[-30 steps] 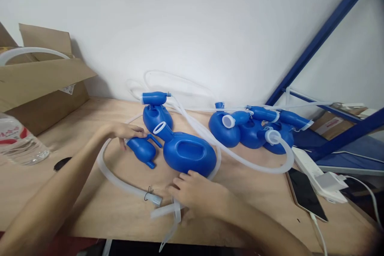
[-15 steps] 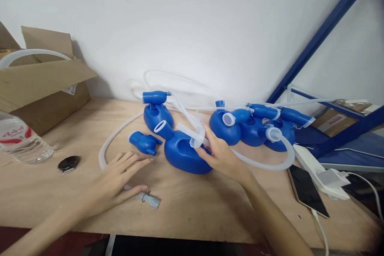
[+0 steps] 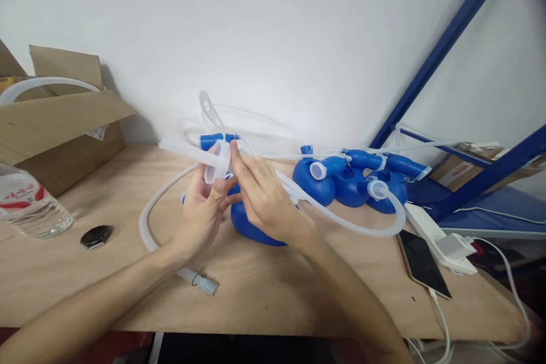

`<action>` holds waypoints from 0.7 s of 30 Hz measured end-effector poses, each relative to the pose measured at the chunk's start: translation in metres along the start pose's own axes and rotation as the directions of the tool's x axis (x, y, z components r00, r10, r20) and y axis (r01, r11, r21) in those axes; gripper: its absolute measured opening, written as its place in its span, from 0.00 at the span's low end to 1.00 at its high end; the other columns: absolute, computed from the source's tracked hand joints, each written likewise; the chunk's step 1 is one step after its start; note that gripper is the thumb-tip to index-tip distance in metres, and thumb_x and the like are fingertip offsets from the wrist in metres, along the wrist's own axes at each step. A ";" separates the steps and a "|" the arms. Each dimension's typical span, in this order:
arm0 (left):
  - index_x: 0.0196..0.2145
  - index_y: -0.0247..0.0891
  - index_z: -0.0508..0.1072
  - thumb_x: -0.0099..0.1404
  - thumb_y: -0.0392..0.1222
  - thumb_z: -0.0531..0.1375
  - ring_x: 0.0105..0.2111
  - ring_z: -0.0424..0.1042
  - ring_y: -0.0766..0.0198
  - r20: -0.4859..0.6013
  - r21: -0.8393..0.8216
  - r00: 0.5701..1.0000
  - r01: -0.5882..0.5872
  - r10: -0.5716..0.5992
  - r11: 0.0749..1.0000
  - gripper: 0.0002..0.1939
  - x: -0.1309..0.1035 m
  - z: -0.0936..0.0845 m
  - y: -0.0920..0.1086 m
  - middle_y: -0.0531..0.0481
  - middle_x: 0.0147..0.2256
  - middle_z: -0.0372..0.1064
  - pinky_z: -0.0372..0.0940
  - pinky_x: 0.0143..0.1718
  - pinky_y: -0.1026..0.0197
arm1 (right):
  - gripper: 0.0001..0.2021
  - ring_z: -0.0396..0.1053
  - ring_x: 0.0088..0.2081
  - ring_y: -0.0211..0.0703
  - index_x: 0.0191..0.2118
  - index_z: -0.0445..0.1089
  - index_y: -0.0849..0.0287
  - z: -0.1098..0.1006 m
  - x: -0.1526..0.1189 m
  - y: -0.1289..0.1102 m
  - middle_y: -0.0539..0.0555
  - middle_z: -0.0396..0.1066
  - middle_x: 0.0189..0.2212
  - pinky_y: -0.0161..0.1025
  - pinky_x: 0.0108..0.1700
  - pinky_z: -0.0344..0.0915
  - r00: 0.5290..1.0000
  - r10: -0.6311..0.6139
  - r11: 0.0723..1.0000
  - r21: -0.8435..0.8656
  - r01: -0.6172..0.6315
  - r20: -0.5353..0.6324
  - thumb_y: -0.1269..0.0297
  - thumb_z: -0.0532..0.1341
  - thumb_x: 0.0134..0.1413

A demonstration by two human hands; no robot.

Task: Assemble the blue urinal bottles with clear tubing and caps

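Both hands meet around a translucent white cap (image 3: 218, 164) with a tube through it and a holed strap (image 3: 209, 105) sticking up. My left hand (image 3: 202, 210) grips the cap from the left and below. My right hand (image 3: 267, 199) is closed on it from the right, fingertips at its rim. A clear tube end (image 3: 181, 149) points left out of the cap. Right behind my hands lies a blue plastic bottle (image 3: 253, 230), mostly hidden. Another blue spouted piece (image 3: 211, 141) shows behind the cap. A clear hose (image 3: 147, 222) curves on the table to a grey connector (image 3: 207, 285).
Several blue bottles (image 3: 313, 182) with hoses stand at the right. A phone (image 3: 424, 264) and a white power strip (image 3: 439, 239) lie farther right. At the left are an open cardboard box (image 3: 68, 153), a water bottle (image 3: 32, 205) and a watch (image 3: 96, 236).
My right hand has carried the cap and tube left and up. My left hand has risen from the table beside the blue piece and taken hold of the cap.
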State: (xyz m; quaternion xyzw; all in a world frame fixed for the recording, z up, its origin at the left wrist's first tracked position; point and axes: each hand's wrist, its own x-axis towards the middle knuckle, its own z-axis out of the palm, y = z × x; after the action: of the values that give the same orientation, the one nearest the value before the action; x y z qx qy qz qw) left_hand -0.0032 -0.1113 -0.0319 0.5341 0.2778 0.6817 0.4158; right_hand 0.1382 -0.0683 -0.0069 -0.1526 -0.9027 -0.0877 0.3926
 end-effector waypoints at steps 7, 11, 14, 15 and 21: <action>0.68 0.54 0.63 0.57 0.59 0.73 0.66 0.63 0.45 0.385 0.015 0.923 -0.034 0.026 0.999 0.45 0.040 -0.031 -0.006 0.45 0.63 0.68 0.68 0.62 0.44 | 0.19 0.53 0.70 0.49 0.60 0.70 0.49 -0.001 0.007 0.028 0.53 0.66 0.62 0.54 0.70 0.59 0.984 -0.001 0.996 0.091 0.017 -0.176 0.72 0.50 0.72; 0.60 0.53 0.70 0.63 0.54 0.70 0.61 0.69 0.47 0.328 -0.031 0.918 -0.224 0.222 0.974 0.29 0.055 -0.043 0.002 0.46 0.57 0.73 0.73 0.52 0.47 | 0.11 0.64 0.60 0.50 0.52 0.76 0.48 0.015 0.000 0.040 0.57 0.64 0.54 0.52 0.63 0.66 0.919 0.216 0.975 0.113 -0.189 -0.328 0.64 0.60 0.70; 0.52 0.57 0.73 0.66 0.56 0.66 0.53 0.72 0.54 0.264 -0.071 0.908 -0.319 0.326 0.945 0.17 0.065 -0.050 0.020 0.52 0.47 0.75 0.74 0.45 0.52 | 0.10 0.72 0.45 0.44 0.47 0.77 0.53 0.026 -0.013 0.048 0.55 0.69 0.42 0.43 0.51 0.71 0.916 0.346 0.935 0.155 -0.319 -0.205 0.65 0.58 0.71; 0.50 0.57 0.74 0.67 0.56 0.65 0.53 0.72 0.56 0.254 -0.040 0.907 -0.337 0.335 0.941 0.15 0.069 -0.055 0.025 0.54 0.45 0.74 0.73 0.46 0.52 | 0.10 0.73 0.42 0.43 0.46 0.77 0.54 0.028 -0.019 0.051 0.54 0.71 0.41 0.41 0.48 0.71 0.922 0.373 0.922 0.156 -0.355 -0.102 0.66 0.57 0.72; 0.64 0.58 0.61 0.70 0.56 0.60 0.69 0.52 0.51 0.212 0.425 0.893 -0.449 0.396 0.786 0.27 0.093 -0.112 0.018 0.57 0.60 0.63 0.59 0.55 0.37 | 0.16 0.73 0.55 0.51 0.57 0.75 0.52 0.027 -0.064 0.069 0.55 0.76 0.54 0.47 0.59 0.67 0.818 0.431 0.867 0.078 -0.493 0.381 0.54 0.60 0.71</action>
State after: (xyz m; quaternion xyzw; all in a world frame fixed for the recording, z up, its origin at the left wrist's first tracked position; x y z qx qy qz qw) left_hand -0.1229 -0.0325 -0.0010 0.7032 0.2816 0.6403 0.1278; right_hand 0.1846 -0.0097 -0.0691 -0.3461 -0.8976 0.1176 0.2464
